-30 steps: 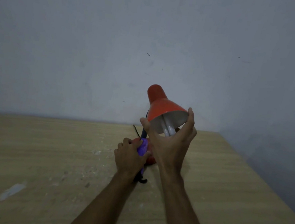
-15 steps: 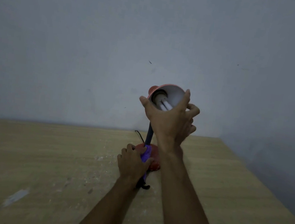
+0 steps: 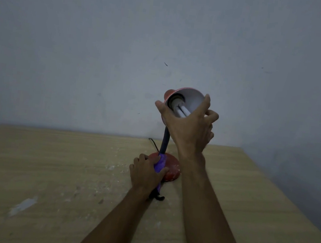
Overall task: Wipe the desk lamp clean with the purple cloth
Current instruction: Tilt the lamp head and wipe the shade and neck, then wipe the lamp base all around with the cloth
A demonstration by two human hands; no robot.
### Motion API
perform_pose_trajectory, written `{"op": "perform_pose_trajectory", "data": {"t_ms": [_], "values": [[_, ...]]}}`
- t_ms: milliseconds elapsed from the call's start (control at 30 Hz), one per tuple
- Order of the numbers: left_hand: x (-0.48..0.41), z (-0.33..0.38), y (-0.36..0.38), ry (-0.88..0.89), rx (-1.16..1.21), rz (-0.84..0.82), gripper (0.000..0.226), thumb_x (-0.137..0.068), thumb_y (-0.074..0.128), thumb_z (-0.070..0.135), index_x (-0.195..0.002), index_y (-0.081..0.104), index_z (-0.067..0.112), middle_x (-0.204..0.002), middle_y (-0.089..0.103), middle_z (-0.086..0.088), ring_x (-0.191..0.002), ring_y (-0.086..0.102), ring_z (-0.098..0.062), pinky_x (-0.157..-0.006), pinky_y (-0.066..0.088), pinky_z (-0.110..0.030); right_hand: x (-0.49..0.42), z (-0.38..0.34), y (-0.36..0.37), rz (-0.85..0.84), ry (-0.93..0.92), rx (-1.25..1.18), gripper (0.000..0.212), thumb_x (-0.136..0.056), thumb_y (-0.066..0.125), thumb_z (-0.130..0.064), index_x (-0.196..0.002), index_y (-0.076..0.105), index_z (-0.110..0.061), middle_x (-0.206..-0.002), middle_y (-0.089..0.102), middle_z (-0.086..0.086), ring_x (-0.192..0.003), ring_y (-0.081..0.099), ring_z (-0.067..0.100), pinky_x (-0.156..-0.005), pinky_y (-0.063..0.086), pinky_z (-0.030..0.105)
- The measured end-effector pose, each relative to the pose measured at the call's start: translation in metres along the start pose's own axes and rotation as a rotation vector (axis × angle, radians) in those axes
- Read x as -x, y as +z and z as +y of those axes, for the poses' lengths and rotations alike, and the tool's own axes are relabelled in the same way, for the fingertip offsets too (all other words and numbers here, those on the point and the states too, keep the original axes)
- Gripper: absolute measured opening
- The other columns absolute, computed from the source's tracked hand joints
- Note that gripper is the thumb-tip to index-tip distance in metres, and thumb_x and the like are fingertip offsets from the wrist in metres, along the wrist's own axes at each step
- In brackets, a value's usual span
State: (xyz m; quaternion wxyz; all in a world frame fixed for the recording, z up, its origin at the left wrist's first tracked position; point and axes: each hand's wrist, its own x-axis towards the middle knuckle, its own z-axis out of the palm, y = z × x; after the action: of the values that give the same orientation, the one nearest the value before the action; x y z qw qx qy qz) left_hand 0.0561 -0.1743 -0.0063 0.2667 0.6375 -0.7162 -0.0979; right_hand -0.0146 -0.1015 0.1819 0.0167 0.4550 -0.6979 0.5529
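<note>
Fingers of right hand (image 3: 190, 128) grip desk lamp (image 3: 186, 100) shade; left hand (image 3: 146, 173) clutches purple cloth (image 3: 160, 162) on base.

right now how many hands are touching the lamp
2. The right hand grips the lamp shade; the left hand, holding the purple cloth, rests at the lamp base.

Desk lamp (image 3: 170, 169): red base with a faintly glossy, smooth painted finish flecked with pale dust; shade (image 3: 193, 100) lined in smooth matt white around smooth white bulb tubes (image 3: 183, 112); dark, matt neck (image 3: 164, 140). Purple cloth (image 3: 160, 164): soft, crumpled matt fabric, bunched on the base. Table (image 3: 48, 168): pale wood-grain surface, matt, scuffed and dotted with whitish specks and a pale smear; wall (image 3: 103, 53) behind: matt, grey-blue plaster with small dark marks.
</note>
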Motion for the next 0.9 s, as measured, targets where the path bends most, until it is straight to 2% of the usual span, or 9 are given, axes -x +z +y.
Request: {"op": "perform_pose_trajectory", "data": {"t_ms": [167, 233, 333, 433, 500, 567, 700, 800, 900], "values": [[0.003, -0.001, -0.005, -0.038, 0.096, 0.026, 0.070, -0.091, 0.060, 0.071, -0.151, 0.051, 0.037, -0.135, 0.056, -0.006, -0.120, 0.053, -0.024, -0.105, 0.046, -0.041, 0.013, 0.020, -0.030, -0.201, -0.001, -0.221, 0.127, -0.063, 0.064, -0.091, -0.164, 0.007, -0.037, -0.162, 0.025, 0.004, -0.140, 0.046, 0.024, -0.102, 0.049, 0.042], [0.008, -0.002, -0.014, -0.063, 0.232, 0.070, 0.062, -0.096, 0.060, 0.062, -0.150, 0.054, 0.033, -0.127, 0.061, -0.004, -0.108, 0.060, -0.018, -0.094, 0.052, -0.033, 0.025, 0.038, -0.041, -0.219, 0.102, -0.363, 0.107, -0.075, 0.045, -0.094, -0.162, 0.016, -0.040, -0.163, 0.032, 0.000, -0.138, 0.050, 0.020, -0.098, 0.047, 0.037], [0.021, 0.005, -0.035, -0.097, 0.495, 0.081, 0.050, -0.101, 0.065, 0.042, -0.145, 0.060, 0.021, -0.121, 0.065, 0.001, -0.091, 0.059, -0.005, -0.073, 0.045, -0.014, 0.043, 0.078, -0.041, -0.213, 0.305, -0.453, 0.077, -0.092, 0.029, -0.080, -0.152, 0.042, -0.033, -0.148, 0.053, 0.000, -0.126, 0.059, 0.020, -0.105, 0.048, 0.046], [0.036, 0.017, -0.055, -0.080, 0.752, -0.016, 0.050, -0.099, 0.068, 0.040, -0.143, 0.062, 0.017, -0.135, 0.067, -0.005, -0.108, 0.065, -0.012, -0.084, 0.053, -0.019, 0.058, 0.104, -0.038, -0.416, 0.439, -0.421, 0.042, -0.105, 0.045, -0.052, -0.131, 0.061, -0.023, -0.122, 0.069, 0.000, -0.112, 0.066, 0.017, -0.101, 0.052, 0.040], [0.049, 0.028, -0.066, -0.049, 0.894, -0.104, 0.032, -0.100, 0.068, 0.037, -0.128, 0.072, 0.020, -0.125, 0.072, -0.005, -0.105, 0.070, -0.016, -0.082, 0.057, -0.021, 0.065, 0.110, -0.034, -0.567, 0.465, -0.541, 0.025, -0.105, 0.055, -0.038, -0.120, 0.069, -0.023, -0.111, 0.077, 0.000, -0.103, 0.072, 0.014, -0.094, 0.056, 0.030], [0.064, 0.039, -0.072, -0.069, 0.991, -0.241, 0.019, -0.106, 0.059, 0.031, -0.105, 0.075, 0.022, -0.111, 0.076, -0.006, -0.101, 0.073, -0.020, -0.084, 0.059, -0.024, 0.069, 0.114, -0.028, -0.646, 0.436, -0.573, 0.022, -0.101, 0.063, -0.039, -0.115, 0.074, -0.026, -0.109, 0.079, -0.003, -0.100, 0.075, 0.011, -0.086, 0.059, 0.025], [0.075, 0.049, -0.068, -0.296, 1.360, -0.511, 0.031, -0.109, 0.049, 0.030, -0.109, 0.077, 0.016, -0.117, 0.077, -0.013, -0.109, 0.073, -0.024, -0.100, 0.055, -0.037, 0.064, 0.135, -0.020, -0.630, 0.429, -0.413, 0.027, -0.097, 0.069, -0.039, -0.116, 0.069, -0.020, -0.108, 0.078, 0.003, -0.101, 0.075, 0.022, -0.096, 0.059, 0.046], [0.060, 0.033, -0.065, -0.099, 0.924, -0.421, 0.036, -0.110, 0.044, 0.041, -0.120, 0.076, 0.027, -0.124, 0.073, -0.010, -0.110, 0.069, -0.023, -0.105, 0.051, -0.044, 0.046, 0.156, -0.025, -0.625, 0.417, -0.316, 0.029, -0.096, 0.071, -0.030, -0.119, 0.067, -0.011, -0.107, 0.076, 0.007, -0.099, 0.073, 0.026, -0.095, 0.058, 0.046], [0.038, 0.014, -0.056, 0.039, 0.486, -0.186, 0.043, -0.101, 0.061, 0.046, -0.136, 0.068, 0.021, -0.135, 0.068, -0.007, -0.117, 0.066, -0.022, -0.105, 0.052, -0.043, 0.021, 0.174, -0.027, -0.593, 0.371, -0.188, 0.034, -0.094, 0.072, -0.022, -0.125, 0.063, -0.014, -0.115, 0.072, 0.007, -0.098, 0.069, 0.023, -0.087, 0.056, 0.036]]}}
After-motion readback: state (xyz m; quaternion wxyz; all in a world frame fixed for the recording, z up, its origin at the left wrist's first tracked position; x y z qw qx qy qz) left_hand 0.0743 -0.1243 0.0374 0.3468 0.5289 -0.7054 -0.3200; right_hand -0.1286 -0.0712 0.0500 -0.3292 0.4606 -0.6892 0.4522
